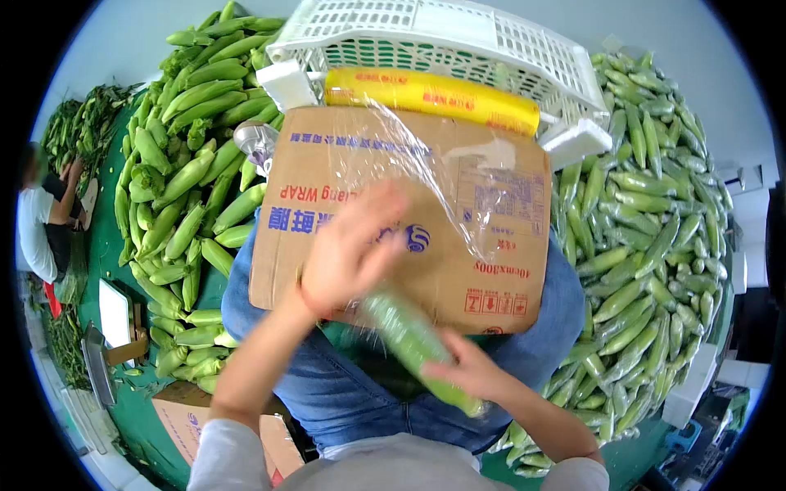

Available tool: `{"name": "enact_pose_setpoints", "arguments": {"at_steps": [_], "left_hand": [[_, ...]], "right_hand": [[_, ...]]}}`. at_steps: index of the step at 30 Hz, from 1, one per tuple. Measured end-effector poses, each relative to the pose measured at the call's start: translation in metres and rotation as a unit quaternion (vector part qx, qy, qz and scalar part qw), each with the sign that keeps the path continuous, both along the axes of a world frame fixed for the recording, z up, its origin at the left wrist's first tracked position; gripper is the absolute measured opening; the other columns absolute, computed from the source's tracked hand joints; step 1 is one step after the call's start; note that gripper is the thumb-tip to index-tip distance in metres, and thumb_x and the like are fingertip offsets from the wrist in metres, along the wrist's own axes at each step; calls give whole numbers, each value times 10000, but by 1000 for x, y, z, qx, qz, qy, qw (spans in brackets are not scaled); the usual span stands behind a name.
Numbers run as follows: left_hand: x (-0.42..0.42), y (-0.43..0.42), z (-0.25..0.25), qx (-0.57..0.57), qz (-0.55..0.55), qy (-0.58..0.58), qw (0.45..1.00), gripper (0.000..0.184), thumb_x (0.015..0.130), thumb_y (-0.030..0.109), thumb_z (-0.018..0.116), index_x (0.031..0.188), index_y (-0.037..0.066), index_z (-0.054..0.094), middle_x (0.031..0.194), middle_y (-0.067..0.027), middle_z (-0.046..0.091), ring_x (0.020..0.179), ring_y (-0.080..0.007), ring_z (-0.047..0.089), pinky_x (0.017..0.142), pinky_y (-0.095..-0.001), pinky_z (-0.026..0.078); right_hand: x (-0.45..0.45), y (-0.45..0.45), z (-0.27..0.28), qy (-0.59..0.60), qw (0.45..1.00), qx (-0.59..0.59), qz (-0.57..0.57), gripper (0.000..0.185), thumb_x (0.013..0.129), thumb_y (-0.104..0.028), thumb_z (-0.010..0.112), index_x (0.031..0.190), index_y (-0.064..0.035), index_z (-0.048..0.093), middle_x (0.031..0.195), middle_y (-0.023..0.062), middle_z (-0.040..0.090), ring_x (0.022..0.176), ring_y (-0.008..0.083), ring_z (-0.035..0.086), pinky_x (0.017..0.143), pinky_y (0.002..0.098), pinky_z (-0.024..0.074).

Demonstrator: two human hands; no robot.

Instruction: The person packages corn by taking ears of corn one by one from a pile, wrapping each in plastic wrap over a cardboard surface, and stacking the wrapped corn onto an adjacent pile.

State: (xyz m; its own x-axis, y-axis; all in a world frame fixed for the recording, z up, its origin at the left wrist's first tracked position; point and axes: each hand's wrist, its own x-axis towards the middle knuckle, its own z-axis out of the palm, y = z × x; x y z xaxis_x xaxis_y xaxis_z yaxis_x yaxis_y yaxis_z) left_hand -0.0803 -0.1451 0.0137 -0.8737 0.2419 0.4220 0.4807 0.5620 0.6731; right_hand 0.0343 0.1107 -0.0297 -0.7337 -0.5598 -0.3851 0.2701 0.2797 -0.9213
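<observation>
My right hand [471, 368] is closed around the lower end of a green ear of corn [407, 334], which lies slanted over my lap. Shiny clear film covers at least the upper part of that ear. Above the cardboard box [393, 286], my left hand [352, 245] is stretched out with the thumb apart, somewhat blurred by motion. A sheet of cling film [426, 176] lies creased over the box top, leading from a yellow roll [434, 100] at its far edge. A red band circles my left wrist.
Behind the roll stands a white plastic crate [442, 37]. Unwrapped corn [188, 172] is heaped on the left, film-wrapped corn [647, 245] on the right. Another person [49, 217] sits at far left beside leafy stalks. A second carton [184, 417] lies at lower left.
</observation>
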Motion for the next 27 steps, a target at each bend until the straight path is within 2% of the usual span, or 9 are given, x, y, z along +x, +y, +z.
{"name": "enact_pose_setpoints", "arguments": {"at_steps": [4, 6, 9, 11, 13, 18, 21, 23, 27], "left_hand": [[65, 29, -23, 249, -14, -71, 966, 504, 826, 173, 626, 1319, 103, 546, 1466, -169, 423, 1392, -399, 329, 1087, -513, 362], [65, 56, 9, 758, -18, -201, 620, 547, 859, 193, 626, 1374, 167, 442, 1212, -148, 565, 1189, -311, 543, 941, -486, 497], [60, 47, -17, 808, -239, -238, 482, 390, 908, 190, 580, 1268, 145, 439, 872, -71, 543, 826, -224, 602, 742, -443, 543], [63, 38, -6, 682, 43, -315, 659, 223, 1002, 320, 480, 1122, 132, 467, 763, -31, 477, 685, -182, 556, 643, -371, 526], [81, 4, -33, 577, 207, -289, 735, 418, 1015, 485, 406, 1218, 122, 449, 890, -58, 544, 783, -194, 616, 682, -335, 540], [128, 43, -10, 520, 244, -434, 694, 469, 1053, 410, 323, 1082, 12, 570, 863, -80, 660, 689, -133, 646, 505, -221, 495], [169, 48, -27, 330, 199, -630, 675, 552, 1025, 507, 318, 859, 29, 537, 444, -74, 498, 306, -168, 474, 274, -264, 373], [184, 43, -25, 396, 98, -629, 662, 520, 1008, 477, 406, 1012, -18, 565, 665, -146, 630, 434, -175, 579, 333, -240, 440], [166, 82, 8, 185, -50, -348, 918, 607, 857, 265, 610, 1349, -38, 425, 1129, -218, 601, 847, -266, 640, 598, -318, 517]], "right_hand": [[-8, -23, 43, -556, 782, -280, -30, 706, 892, -632, 449, 1229, -14, 492, 898, 203, 614, 710, 275, 649, 542, 380, 544], [4, -56, 27, -576, 608, -541, 79, 748, 896, -703, 363, 1126, -14, 542, 809, 179, 597, 561, 247, 600, 456, 326, 496], [14, -69, 10, -513, 512, -671, 156, 781, 896, -737, 297, 1135, -40, 554, 813, 172, 597, 482, 232, 556, 426, 296, 460], [7, -40, 40, -549, 676, -491, -15, 746, 873, -691, 481, 1273, -63, 518, 919, 182, 640, 617, 270, 643, 545, 332, 532], [11, -30, 36, 122, 989, -57, -65, 743, 826, -474, 713, 1382, -64, 439, 1076, 194, 660, 857, 316, 685, 761, 356, 555], [-25, 13, 72, 448, 853, -19, -268, 270, 837, -121, 725, 1088, -30, 683, 930, 110, 678, 775, 225, 658, 693, 315, 525], [-35, 13, 76, 131, 888, -326, -296, 226, 885, -62, 648, 1110, -40, 644, 849, 92, 649, 697, 203, 639, 646, 325, 521], [-29, 15, 82, 111, 865, -392, -292, 269, 907, -47, 609, 1173, -46, 571, 792, 66, 612, 664, 196, 621, 643, 335, 526], [-22, 43, 84, 83, 773, -411, -476, 370, 942, -76, 572, 1275, -47, 413, 712, 43, 553, 647, 193, 599, 672, 367, 538]]}}
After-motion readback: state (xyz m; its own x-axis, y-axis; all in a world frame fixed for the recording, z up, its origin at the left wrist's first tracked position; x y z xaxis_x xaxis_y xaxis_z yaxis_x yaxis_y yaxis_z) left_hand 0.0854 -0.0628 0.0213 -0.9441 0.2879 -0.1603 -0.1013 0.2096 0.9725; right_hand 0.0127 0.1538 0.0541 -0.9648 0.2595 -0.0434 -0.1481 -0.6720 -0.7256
